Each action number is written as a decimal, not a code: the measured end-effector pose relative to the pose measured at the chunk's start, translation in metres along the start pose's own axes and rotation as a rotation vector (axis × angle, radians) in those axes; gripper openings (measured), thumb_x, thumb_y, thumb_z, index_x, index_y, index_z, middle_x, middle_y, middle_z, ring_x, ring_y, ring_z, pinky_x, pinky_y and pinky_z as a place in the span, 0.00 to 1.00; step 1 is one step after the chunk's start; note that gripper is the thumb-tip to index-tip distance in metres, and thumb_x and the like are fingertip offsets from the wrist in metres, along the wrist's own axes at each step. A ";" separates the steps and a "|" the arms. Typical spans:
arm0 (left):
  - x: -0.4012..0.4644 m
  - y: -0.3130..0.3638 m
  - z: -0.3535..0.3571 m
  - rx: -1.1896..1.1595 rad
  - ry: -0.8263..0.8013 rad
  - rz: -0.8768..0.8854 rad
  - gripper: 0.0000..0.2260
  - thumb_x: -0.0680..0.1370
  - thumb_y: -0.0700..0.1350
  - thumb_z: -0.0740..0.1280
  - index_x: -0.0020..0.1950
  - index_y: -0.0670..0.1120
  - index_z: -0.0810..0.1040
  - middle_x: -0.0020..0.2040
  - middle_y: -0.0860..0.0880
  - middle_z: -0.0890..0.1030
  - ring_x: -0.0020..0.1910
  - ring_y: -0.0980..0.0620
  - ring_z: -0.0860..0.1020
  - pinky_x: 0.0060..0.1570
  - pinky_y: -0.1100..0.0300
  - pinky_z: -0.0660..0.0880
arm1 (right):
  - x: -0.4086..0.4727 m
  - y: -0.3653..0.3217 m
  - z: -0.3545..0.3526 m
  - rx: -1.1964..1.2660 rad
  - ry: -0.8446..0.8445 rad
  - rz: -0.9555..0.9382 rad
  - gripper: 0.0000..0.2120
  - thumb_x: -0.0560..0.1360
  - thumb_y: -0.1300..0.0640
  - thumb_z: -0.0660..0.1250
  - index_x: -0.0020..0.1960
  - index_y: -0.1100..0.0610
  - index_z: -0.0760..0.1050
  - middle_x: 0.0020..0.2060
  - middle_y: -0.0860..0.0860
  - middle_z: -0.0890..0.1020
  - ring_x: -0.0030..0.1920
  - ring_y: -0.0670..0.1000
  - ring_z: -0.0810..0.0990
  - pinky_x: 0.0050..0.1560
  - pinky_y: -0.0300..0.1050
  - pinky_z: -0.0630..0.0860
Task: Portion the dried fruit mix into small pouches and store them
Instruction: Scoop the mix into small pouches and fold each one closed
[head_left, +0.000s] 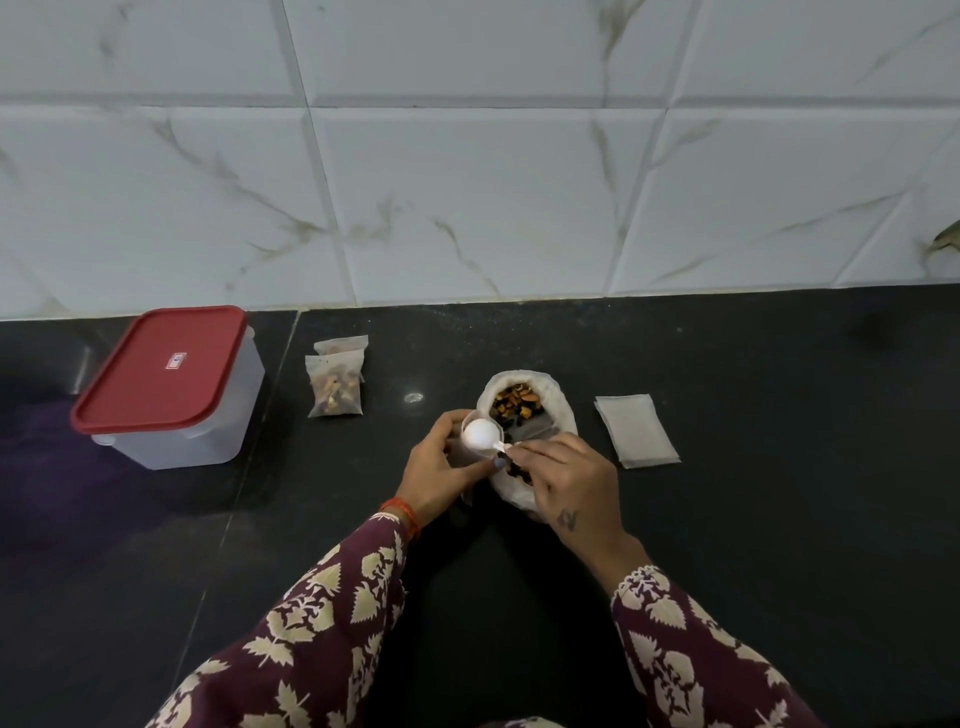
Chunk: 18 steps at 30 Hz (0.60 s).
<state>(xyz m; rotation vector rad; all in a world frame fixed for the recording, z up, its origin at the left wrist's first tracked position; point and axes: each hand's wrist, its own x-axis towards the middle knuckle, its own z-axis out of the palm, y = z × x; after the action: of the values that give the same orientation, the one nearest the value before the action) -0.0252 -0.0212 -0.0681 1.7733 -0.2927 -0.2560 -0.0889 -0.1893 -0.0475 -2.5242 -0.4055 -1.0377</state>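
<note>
- While curled round an open pouch (470, 441) at the middle of the dark counter (727, 519), left hand (441, 467) holds its mouth up and wide, thumb near the front edge.
- Right hand (569, 480) pinching the short handle of a white scoop (480, 432), fingers bent over it, back of hand turned up.
- Scoop bowl sitting right at the pouch mouth, rounded white side facing up; whether anything is falling from it cannot be told.
- Just behind both hands, big white bag (524, 410) lying open on the counter, dried fruit mix (517, 402) showing inside in orange, brown and black bits; a little more of the mix visible under the right fingers.
- Left of the bag and apart from it, two filled pouches (336, 382), one overlapping the other, both flat on the counter.
- Farther left, clear box (208, 426) with red lid (161, 366) closed on top, standing near the wall.
- Right of the bag, small stack of empty pouches (635, 430) lying flat, apart from the hands.
- Behind everything, white marbled tiles (467, 182) on the wall.
- Patterned maroon sleeves (332, 623) on both arms, orange thread (408, 512) at the left wrist.
</note>
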 end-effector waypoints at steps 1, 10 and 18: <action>0.000 0.000 0.000 -0.005 -0.002 -0.001 0.24 0.68 0.45 0.77 0.60 0.55 0.73 0.57 0.54 0.79 0.57 0.54 0.77 0.58 0.57 0.75 | -0.001 0.000 0.000 -0.003 0.003 0.005 0.11 0.73 0.60 0.64 0.48 0.57 0.84 0.42 0.49 0.85 0.42 0.47 0.80 0.42 0.39 0.78; -0.002 0.002 -0.001 -0.036 -0.005 -0.017 0.24 0.68 0.43 0.77 0.60 0.54 0.73 0.56 0.53 0.79 0.57 0.55 0.77 0.58 0.59 0.75 | 0.002 -0.002 -0.001 0.226 -0.002 0.337 0.09 0.72 0.60 0.69 0.49 0.51 0.84 0.44 0.44 0.85 0.45 0.41 0.80 0.47 0.37 0.77; -0.004 0.002 -0.001 -0.048 -0.024 -0.021 0.25 0.68 0.43 0.77 0.61 0.53 0.72 0.57 0.53 0.79 0.57 0.56 0.77 0.57 0.61 0.75 | 0.021 0.007 -0.022 0.922 0.049 1.424 0.08 0.71 0.60 0.72 0.50 0.56 0.82 0.39 0.47 0.80 0.42 0.43 0.76 0.45 0.37 0.72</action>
<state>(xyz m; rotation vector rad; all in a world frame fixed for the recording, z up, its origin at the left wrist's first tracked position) -0.0285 -0.0193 -0.0656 1.7271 -0.2833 -0.2972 -0.0851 -0.2027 -0.0199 -1.3204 0.7132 -0.1877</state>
